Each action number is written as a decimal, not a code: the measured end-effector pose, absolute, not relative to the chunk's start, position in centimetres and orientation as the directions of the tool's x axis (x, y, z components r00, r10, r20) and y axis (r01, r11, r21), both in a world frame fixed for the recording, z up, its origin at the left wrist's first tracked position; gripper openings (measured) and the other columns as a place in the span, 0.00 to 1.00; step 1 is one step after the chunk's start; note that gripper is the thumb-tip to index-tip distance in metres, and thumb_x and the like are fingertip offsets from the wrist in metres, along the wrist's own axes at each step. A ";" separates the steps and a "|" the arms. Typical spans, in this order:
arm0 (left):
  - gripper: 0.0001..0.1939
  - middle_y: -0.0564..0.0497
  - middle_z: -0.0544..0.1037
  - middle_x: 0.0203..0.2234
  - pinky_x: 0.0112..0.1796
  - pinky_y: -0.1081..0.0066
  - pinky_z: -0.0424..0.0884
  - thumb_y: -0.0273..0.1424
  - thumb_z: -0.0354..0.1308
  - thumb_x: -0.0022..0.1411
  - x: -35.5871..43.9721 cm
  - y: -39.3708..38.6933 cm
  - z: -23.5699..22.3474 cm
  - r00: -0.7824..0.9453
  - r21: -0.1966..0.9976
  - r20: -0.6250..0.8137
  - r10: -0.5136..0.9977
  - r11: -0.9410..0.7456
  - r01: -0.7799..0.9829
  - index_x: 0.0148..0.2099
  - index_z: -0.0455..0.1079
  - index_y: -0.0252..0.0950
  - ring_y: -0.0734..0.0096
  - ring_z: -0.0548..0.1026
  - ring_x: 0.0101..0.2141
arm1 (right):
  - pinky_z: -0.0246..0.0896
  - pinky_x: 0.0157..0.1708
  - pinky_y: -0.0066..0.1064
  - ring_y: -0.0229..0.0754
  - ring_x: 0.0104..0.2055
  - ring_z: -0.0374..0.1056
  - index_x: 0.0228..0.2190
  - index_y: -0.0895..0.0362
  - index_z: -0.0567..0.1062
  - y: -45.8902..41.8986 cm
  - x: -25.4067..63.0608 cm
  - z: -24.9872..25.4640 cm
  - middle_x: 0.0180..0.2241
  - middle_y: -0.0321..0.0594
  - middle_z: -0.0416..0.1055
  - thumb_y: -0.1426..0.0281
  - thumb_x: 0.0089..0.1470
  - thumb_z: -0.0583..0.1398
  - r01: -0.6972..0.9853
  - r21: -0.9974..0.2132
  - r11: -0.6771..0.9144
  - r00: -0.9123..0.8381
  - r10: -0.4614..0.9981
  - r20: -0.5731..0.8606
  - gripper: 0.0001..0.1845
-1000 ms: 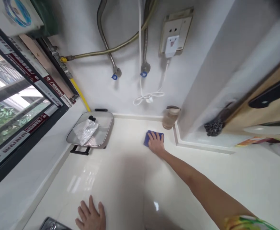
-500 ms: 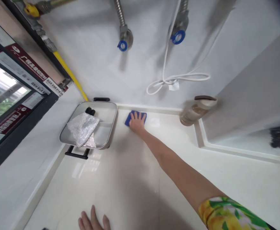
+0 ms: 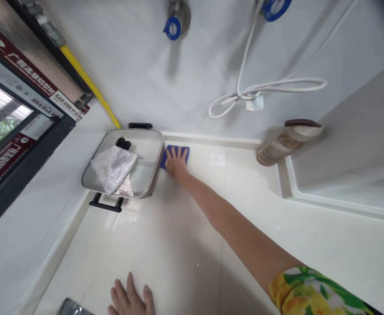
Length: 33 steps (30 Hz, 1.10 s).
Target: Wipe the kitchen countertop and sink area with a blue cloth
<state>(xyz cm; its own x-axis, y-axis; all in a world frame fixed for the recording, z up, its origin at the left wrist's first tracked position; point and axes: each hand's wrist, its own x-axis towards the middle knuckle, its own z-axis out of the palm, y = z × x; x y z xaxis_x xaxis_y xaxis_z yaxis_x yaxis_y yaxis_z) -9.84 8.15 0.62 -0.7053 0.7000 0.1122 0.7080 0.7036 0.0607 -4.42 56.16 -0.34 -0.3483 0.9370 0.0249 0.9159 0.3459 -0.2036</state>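
My right hand point(image 3: 176, 162) reaches far across the white countertop point(image 3: 185, 245) and presses flat, fingers spread, on a blue cloth point(image 3: 165, 154) by the back wall. The cloth lies right beside the square metal pan point(image 3: 146, 151). My left hand point(image 3: 131, 299) rests flat on the counter at the near edge, fingers apart, holding nothing.
The pan has black handles and holds a silvery mesh bag point(image 3: 113, 166). A beige bottle point(image 3: 287, 142) stands at the back right corner. A white cord point(image 3: 260, 87) and blue-capped valves point(image 3: 172, 27) hang on the wall. A window frame point(image 3: 21, 144) runs along the left.
My right hand has slid the blue cloth leftward along the back wall, from near the bottle to beside the pan. The view has moved closer. My left hand stayed in place.
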 end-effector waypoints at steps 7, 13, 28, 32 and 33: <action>0.32 0.29 0.54 0.69 0.64 0.38 0.48 0.42 0.37 0.71 -9.6 8.1 1.1 -0.687 0.054 0.135 0.714 0.687 0.725 0.67 0.60 0.28 0.45 0.46 0.70 | 0.15 0.65 0.72 0.69 0.73 0.32 0.69 0.60 0.53 49.2 -5.6 0.5 0.72 0.47 0.41 0.61 0.65 0.44 0.871 -0.222 0.439 -0.453 0.892 -0.014 0.34; 0.30 0.32 0.55 0.68 0.64 0.39 0.49 0.41 0.39 0.71 -9.8 7.4 0.9 -0.691 0.055 0.144 0.709 0.691 0.721 0.67 0.60 0.31 0.45 0.47 0.70 | 0.22 0.68 0.68 0.67 0.73 0.36 0.68 0.57 0.57 43.5 -3.4 1.4 0.72 0.43 0.45 0.62 0.65 0.44 0.744 -0.233 0.626 -0.645 0.765 -0.005 0.33; 0.28 0.31 0.54 0.69 0.64 0.37 0.48 0.37 0.44 0.70 -9.5 6.7 -0.1 -0.673 0.078 0.237 0.701 0.677 0.732 0.67 0.61 0.32 0.43 0.44 0.70 | 0.28 0.70 0.61 0.59 0.73 0.37 0.68 0.51 0.56 29.8 0.4 1.5 0.71 0.41 0.47 0.63 0.65 0.50 0.275 -0.295 0.915 -0.950 0.306 0.063 0.32; 0.27 0.32 0.53 0.69 0.64 0.37 0.47 0.36 0.47 0.69 -9.5 6.5 -0.3 -0.678 0.101 0.228 0.699 0.676 0.730 0.67 0.62 0.32 0.44 0.44 0.70 | 0.29 0.70 0.57 0.55 0.73 0.40 0.67 0.49 0.58 32.4 -3.9 1.6 0.71 0.38 0.50 0.64 0.65 0.51 0.203 -0.269 0.942 -0.969 0.233 0.084 0.31; 0.27 0.32 0.53 0.69 0.64 0.37 0.47 0.36 0.47 0.69 -9.6 6.4 -0.3 -0.677 0.106 0.226 0.700 0.674 0.732 0.67 0.62 0.32 0.44 0.44 0.71 | 0.29 0.70 0.57 0.54 0.73 0.40 0.67 0.49 0.58 33.0 -5.2 1.5 0.71 0.38 0.50 0.64 0.64 0.52 0.207 -0.261 0.943 -0.968 0.236 0.086 0.31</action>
<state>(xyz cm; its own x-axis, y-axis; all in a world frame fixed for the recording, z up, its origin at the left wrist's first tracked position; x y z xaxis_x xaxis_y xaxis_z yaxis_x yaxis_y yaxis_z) -9.58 6.44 -0.34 -0.6773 0.7002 0.2259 0.7316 0.6736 0.1055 -5.21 32.98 1.51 -0.9678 0.2364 0.0863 0.2070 0.9428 -0.2612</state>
